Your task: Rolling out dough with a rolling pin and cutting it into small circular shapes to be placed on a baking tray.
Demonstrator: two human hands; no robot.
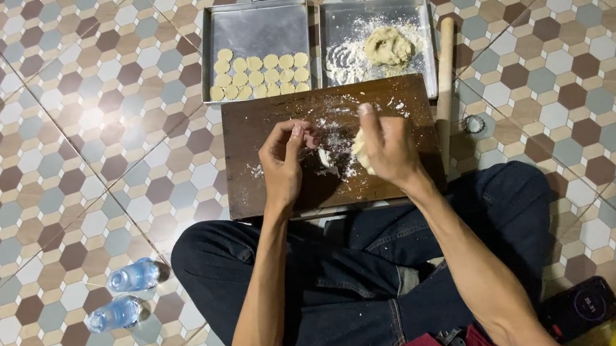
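Both forearms reach forward over crossed legs in dark jeans, wrists bent down above a floured wooden board (266, 163) on the tiled floor. The right hand (388, 145) is curled around a pale lump of dough (360, 152), fingers wrapped over it, thumb side up. The left hand (284, 160) pinches its fingertips together just beside it; whether they grip a bit of dough I cannot tell. The lump is soft, matte and roundish, so no clear long axis shows.

Beyond the board sit two shiny metal trays: one (254, 32) holds rows of small flat dough discs (259, 75), the other (374, 15) a rough dough mound (387, 46) in scattered flour. A wooden rolling pin (445, 81) lies along the board's right edge, pointing away.
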